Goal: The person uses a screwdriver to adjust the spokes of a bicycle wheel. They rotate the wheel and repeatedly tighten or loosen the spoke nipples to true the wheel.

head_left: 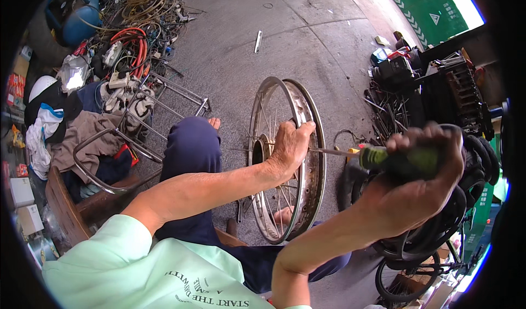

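Small white cardboard boxes (pixel 22 193) stand closed along the far left edge of the grey concrete floor (pixel 334 51), their contents hidden; a blue rounded metal tank (pixel 82 26) stands toward the floor's upper left corner, and what it holds cannot be seen; a heap of thin grey metal tools (pixel 383 114) lies toward the right edge, too jumbled to tell whether a tray bears it. Open room runs up the middle of the floor, with a flat silver metal strip (pixel 258 42) lying in it; tangled cables (pixel 150 4) and a bent chrome tube frame (pixel 90 169) bound this room on the left, while looped black rubber tyres (pixel 427 227) crowd the lower right edge. The silver spoked metal wheel (pixel 313 194) stands upright on the floor before the person, between the two hands' sides of the body; the left hand (pixel 290 147) is closed over its upper part, fingers curled at the rim; the right hand (pixel 422 185), blurred, is wrapped around the green-and-black handle of a metal-shafted screwdriver (pixel 373 156), to the right of the wheel; the shaft points leftward to the rim just beside the left hand, and whether its tip touches cannot be told.
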`<state>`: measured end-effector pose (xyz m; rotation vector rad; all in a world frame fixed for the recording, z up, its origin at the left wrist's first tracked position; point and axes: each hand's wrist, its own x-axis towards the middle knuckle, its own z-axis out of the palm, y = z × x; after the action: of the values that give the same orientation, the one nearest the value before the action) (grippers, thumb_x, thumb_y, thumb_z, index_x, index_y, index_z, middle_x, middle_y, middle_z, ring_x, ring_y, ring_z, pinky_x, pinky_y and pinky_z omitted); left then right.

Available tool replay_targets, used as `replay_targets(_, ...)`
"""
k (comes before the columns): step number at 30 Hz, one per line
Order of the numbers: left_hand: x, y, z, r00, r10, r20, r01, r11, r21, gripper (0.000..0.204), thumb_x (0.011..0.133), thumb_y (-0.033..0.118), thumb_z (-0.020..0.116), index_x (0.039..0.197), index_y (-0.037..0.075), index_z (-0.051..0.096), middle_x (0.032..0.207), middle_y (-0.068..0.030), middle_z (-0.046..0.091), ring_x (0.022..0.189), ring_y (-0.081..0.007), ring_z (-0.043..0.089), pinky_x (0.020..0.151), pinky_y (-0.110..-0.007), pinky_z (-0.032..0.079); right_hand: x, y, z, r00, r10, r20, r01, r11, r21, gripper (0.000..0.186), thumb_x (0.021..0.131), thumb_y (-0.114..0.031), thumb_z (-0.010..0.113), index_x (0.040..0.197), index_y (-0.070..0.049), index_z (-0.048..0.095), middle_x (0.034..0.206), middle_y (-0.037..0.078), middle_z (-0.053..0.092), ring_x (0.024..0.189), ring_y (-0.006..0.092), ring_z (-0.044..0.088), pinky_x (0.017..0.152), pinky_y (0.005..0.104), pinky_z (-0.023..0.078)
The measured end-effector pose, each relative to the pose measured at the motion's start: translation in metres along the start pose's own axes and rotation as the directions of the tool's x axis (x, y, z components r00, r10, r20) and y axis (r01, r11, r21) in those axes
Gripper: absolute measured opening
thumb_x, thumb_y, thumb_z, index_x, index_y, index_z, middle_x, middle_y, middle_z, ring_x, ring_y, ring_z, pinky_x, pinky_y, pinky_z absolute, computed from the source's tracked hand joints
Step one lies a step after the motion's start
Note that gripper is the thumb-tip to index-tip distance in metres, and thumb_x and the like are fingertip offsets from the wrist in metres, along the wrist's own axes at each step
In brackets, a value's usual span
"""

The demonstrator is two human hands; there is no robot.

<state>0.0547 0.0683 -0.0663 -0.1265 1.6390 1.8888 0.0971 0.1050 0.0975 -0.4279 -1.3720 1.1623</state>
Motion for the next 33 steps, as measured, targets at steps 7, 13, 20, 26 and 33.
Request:
replay_targets(7, 0.002, 0.001, 0.004, 0.989, 0.087, -0.121, -0.094, 0.994, -0.054, 0.046, 0.085, 0.036, 0.057, 0.058, 0.001, 0.042, 0.055, -0.0054, 0.042, 0.059, -0.0157, 0.041, 0.058, -0.041, 0.038, 0.010, 0.017, 0.002, 0.932, 0.058, 0.358, -0.156, 0.955, 0.252, 0.032, 0.097, -0.032, 0.043, 0.083, -0.004, 0.051, 0.069, 0.009, 0.045, 0.046, 0.0156, 0.038, 0.041, 0.0274, 0.031)
replay_targets(13, 0.007, -0.004, -0.008, 0.996, -0.025, -0.091, 0.017, 0.996, -0.092, 0.040, 0.087, 0.033, 0.062, 0.060, 0.006, 0.050, 0.058, 0.0029, 0.043, 0.056, -0.0080, 0.037, 0.055, -0.032, 0.034, 0.053, 0.040, -0.004, 0.661, -0.013, 0.750, -0.459, 0.784, 0.418, 0.026, 0.098, -0.028, 0.042, 0.087, -0.005, 0.046, 0.067, 0.008, 0.039, 0.042, 0.0124, 0.031, 0.035, 0.0264, 0.029)
replay_targets(20, 0.009, -0.005, 0.006, 0.967, -0.003, -0.255, -0.032, 0.991, -0.132, 0.049, 0.086, 0.035, 0.060, 0.053, 0.009, 0.036, 0.051, 0.0020, 0.033, 0.053, -0.0113, 0.034, 0.049, -0.037, 0.032, 0.050, 0.042, 0.001, 0.617, -0.061, 0.785, -0.467, 0.774, 0.428, 0.028, 0.096, -0.027, 0.048, 0.081, -0.005, 0.042, 0.063, 0.009, 0.040, 0.042, 0.0121, 0.033, 0.034, 0.0251, 0.031)
replay_targets(26, 0.009, -0.010, 0.005, 0.990, -0.073, -0.120, 0.051, 0.983, -0.179, 0.042, 0.085, 0.035, 0.060, 0.060, 0.007, 0.041, 0.057, 0.0014, 0.038, 0.055, -0.0115, 0.036, 0.049, -0.038, 0.031, 0.029, 0.024, 0.017, 0.441, -0.091, 0.893, -0.476, 0.820, 0.318, 0.037, 0.083, -0.028, 0.073, 0.075, 0.001, 0.052, 0.057, 0.011, 0.051, 0.044, 0.0138, 0.047, 0.037, 0.0258, 0.037)
replay_targets(33, 0.014, -0.004, -0.011, 0.999, -0.032, 0.009, 0.032, 0.997, -0.067, 0.035, 0.088, 0.031, 0.060, 0.089, -0.004, 0.063, 0.073, -0.0090, 0.060, 0.079, -0.0183, 0.058, 0.068, -0.034, 0.047, 0.035, 0.032, -0.011, 0.663, -0.091, 0.743, -0.388, 0.807, 0.445, 0.029, 0.087, -0.027, 0.060, 0.081, -0.002, 0.048, 0.068, 0.009, 0.047, 0.049, 0.0145, 0.045, 0.041, 0.0255, 0.039)
